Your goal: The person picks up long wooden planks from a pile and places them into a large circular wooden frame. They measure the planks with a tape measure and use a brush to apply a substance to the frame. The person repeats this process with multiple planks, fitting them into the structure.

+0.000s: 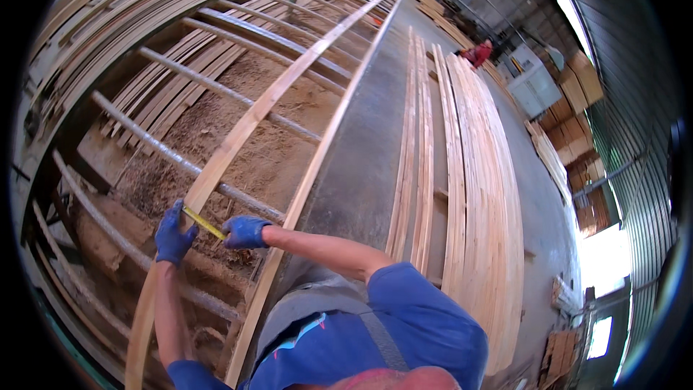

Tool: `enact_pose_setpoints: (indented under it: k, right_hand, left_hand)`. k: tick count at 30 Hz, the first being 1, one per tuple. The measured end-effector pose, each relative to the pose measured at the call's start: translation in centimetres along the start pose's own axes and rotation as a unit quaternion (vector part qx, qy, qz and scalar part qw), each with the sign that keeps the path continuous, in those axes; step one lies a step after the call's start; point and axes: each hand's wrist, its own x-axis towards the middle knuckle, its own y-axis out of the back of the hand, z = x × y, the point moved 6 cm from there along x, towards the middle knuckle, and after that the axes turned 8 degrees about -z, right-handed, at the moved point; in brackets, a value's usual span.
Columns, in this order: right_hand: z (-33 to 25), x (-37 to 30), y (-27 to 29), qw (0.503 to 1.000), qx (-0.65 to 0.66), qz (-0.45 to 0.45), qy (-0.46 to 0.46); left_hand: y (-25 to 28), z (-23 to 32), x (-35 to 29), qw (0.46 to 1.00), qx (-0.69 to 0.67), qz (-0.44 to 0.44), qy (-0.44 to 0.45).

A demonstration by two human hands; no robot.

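A long pale wooden plank (242, 128) lies across the metal rollers of a frame, running from the lower left to the far end. My left hand (173, 235), in a blue glove, is at the plank's left edge, its fingertips at the end of a yellow tape measure blade (205, 223). The blade stretches slantwise over the plank to my right hand (246, 232). That hand, gloved in blue too, is closed around the blade's other end; the tape case is hidden in it. My thumb on the left stands apart from the fingers.
The metal rollers (173, 152) cross above sawdust (173, 180) and stacked boards (170, 87). A narrow board (339, 119) edges the frame's right side. More planks (480, 195) lie to the right. Farther off are a person in red (476, 53) and a white machine (534, 83).
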Motion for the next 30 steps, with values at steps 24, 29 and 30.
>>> enact_pose_setpoints:
  k: [24, 29, 30]
  right_hand:
    - [-0.8, 2.5, 3.7, 0.99, -0.014, 0.088, 0.105]
    - [2.1, 1.4, 8.4, 0.979, 0.171, 0.053, 0.101]
    - [0.9, -0.5, 8.7, 0.958, 0.248, 0.025, 0.138]
  left_hand:
    - [-2.7, -1.9, 0.0, 0.996, -0.04, -0.046, 0.062]
    - [-1.5, 0.6, 0.7, 0.99, 0.138, -0.017, 0.038]
    - [-1.4, -0.7, -1.1, 0.985, 0.165, -0.009, 0.046]
